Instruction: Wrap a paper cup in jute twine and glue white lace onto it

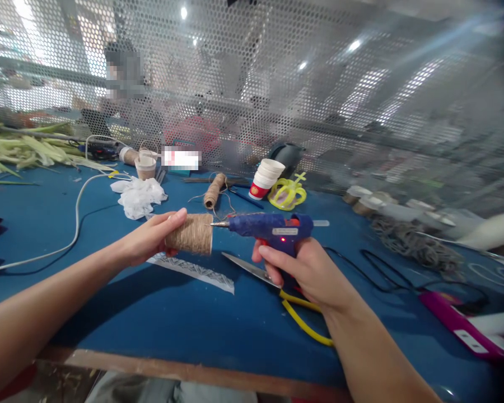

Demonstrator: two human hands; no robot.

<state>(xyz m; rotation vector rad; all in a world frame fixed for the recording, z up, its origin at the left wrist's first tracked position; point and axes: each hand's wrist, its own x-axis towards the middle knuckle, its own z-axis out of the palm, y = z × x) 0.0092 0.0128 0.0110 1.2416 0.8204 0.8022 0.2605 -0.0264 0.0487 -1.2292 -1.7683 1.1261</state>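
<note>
My left hand (157,235) is closed around a twine-wrapped cup (193,234), held on its side above the table with one end facing right. In my right hand (296,263) is a blue hot glue gun (260,225), its red light on and a clear glue stick out the back. The gun's metal nozzle meets or nearly meets the cup's right end; I cannot tell if they touch. Beneath the hands lie a strip of white lace (197,272) and scissors with yellow handles (304,324), partly hidden by my right hand and wrist.
Behind are crumpled white fabric (138,197), a twine spool (214,191), stacked paper cups (266,178) and a yellow crown-shaped piece (288,194). A purple power strip (462,324) with black cable lies right. A white cord (78,218) crosses the left. Perforated metal mesh (243,84) rises at the back.
</note>
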